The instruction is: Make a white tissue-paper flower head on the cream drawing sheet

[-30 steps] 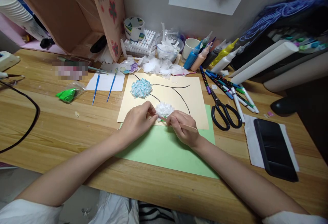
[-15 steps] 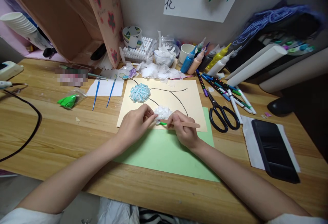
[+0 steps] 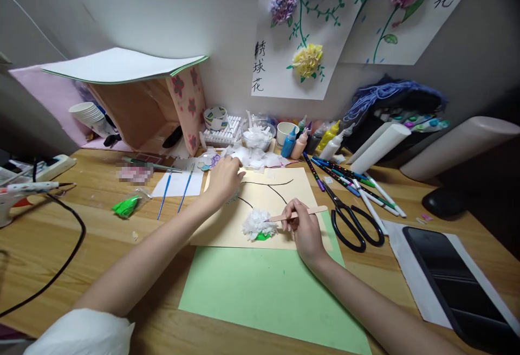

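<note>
My right hand (image 3: 304, 230) grips a flat wooden craft stick (image 3: 317, 211) between thumb and fingers. The stick's tip touches the right side of a white paper-petal flower (image 3: 257, 221). A bit of bright green clay (image 3: 263, 236) shows beneath that flower. My left hand (image 3: 225, 180) is stretched forward beside a pile of torn white paper (image 3: 249, 156), its fingers bent and the thumb slightly apart. It mostly hides the blue flower on the cream sheet (image 3: 227, 233). Black branch lines (image 3: 268, 184) run across this sheet, which overlaps a green sheet (image 3: 268, 284).
Black-handled scissors (image 3: 352, 225) and several markers (image 3: 351, 173) lie right of the sheet. Beyond are paint bottles (image 3: 289, 143). A phone (image 3: 455, 284) rests at far right. Leftward are two blue brushes (image 3: 164, 197), bagged green clay (image 3: 127, 206) and a glue gun (image 3: 24, 195) with a black cord.
My left hand has left the white flower and moved forward to the torn paper. My right hand, still holding the stick, has shifted slightly right of the flower. The camera view has tilted up.
</note>
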The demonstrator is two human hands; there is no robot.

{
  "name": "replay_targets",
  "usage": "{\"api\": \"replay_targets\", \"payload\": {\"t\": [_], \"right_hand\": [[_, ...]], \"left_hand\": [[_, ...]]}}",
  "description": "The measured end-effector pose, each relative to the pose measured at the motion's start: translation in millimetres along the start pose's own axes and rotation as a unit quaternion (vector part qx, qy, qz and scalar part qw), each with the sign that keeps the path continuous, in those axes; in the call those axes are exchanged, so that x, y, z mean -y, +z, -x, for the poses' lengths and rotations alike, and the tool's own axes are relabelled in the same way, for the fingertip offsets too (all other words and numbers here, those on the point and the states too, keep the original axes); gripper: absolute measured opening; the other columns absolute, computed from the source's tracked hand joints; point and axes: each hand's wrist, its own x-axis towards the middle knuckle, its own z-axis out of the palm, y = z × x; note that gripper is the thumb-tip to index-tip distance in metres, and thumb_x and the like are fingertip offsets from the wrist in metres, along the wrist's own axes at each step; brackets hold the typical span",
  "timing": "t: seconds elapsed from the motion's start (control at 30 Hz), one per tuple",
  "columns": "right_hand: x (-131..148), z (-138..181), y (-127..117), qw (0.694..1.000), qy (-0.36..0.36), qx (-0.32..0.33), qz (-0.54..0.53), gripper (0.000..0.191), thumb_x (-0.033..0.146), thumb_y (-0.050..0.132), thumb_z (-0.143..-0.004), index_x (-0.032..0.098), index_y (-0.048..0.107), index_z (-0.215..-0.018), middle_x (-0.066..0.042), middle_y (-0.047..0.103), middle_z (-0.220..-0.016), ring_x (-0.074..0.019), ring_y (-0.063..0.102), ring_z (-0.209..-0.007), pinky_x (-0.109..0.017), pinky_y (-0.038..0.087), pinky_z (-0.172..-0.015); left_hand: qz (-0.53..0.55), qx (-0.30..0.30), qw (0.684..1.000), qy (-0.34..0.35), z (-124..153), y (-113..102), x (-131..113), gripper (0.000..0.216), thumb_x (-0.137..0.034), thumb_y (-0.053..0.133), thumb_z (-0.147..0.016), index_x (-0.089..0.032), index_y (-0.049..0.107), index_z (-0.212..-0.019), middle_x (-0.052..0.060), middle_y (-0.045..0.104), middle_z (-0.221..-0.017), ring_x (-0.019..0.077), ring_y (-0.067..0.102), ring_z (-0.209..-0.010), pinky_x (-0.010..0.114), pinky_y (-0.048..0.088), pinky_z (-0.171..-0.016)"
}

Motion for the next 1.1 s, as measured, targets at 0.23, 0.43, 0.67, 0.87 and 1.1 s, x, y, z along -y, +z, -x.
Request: {"api": "replay_targets", "payload": {"t": [0.23,0.43,0.67,0.87,1.1], "right_hand": [[-1.4,-0.3,0.8,1.000,0.001,0.004,-0.018,0.040,0.048,0.050,-0.084,0.017,0.049,-0.058,0.004,0.048,-0.045,-0.0073,0.044,-0.041,-0.018,0.033,-0.041],[0.9,0.9,0.5,1.000,-0.011,0.009,-0.001,0.040,0.046,0.044,-0.088,0.018,0.048,-0.060,0.003,0.049,-0.046,-0.0082,0.043,-0.042,-0.019,0.034,-0.043],[-0.4,16.7,0.4,0.987,-0.053,0.122,0.093,0.043,0.047,0.037,-0.092,0.019,0.048,-0.062,0.003,0.047,-0.052,-0.0091,0.045,-0.047,-0.022,0.036,-0.048],[-1.0,21.4,1.3,0.960,-0.069,0.196,0.187,0.041,0.043,0.036,-0.094,0.019,0.051,-0.065,0.002,0.050,-0.055,-0.0100,0.049,-0.052,-0.023,0.038,-0.052],[2.3,20.1,3.7,0.965,-0.060,0.186,0.173,0.036,0.043,0.038,-0.093,0.019,0.053,-0.070,0.001,0.055,-0.059,-0.0117,0.054,-0.057,-0.024,0.042,-0.054]], "left_hand": [[-0.003,-0.051,0.996,-0.071,-38.6,18.2,-12.3,0.024,-0.026,0.056,-0.083,-0.004,0.062,-0.091,0.023,0.062,-0.096,0.0347,0.056,-0.096,0.038,0.040,-0.074],[0.084,-0.074,0.992,-0.057,-37.3,13.0,-10.7,0.016,-0.021,0.051,-0.084,-0.014,0.065,-0.081,0.012,0.067,-0.087,0.0235,0.058,-0.081,0.031,0.038,-0.068],[0.254,-0.110,0.961,0.013,22.7,-37.0,-9.4,0.017,-0.031,0.056,-0.084,-0.017,0.065,-0.082,0.001,0.066,-0.079,0.0120,0.053,-0.070,0.023,0.038,-0.064],[0.387,0.048,0.920,-0.037,98.7,-27.9,-3.8,0.018,-0.034,0.063,-0.078,-0.018,0.069,-0.072,0.001,0.068,-0.071,0.0110,0.050,-0.060,0.023,0.035,-0.055],[0.367,0.172,0.913,-0.042,132.1,-3.5,-9.0,0.014,-0.030,0.063,-0.077,-0.020,0.072,-0.076,0.002,0.068,-0.072,0.0127,0.052,-0.064,0.024,0.037,-0.060]]}}
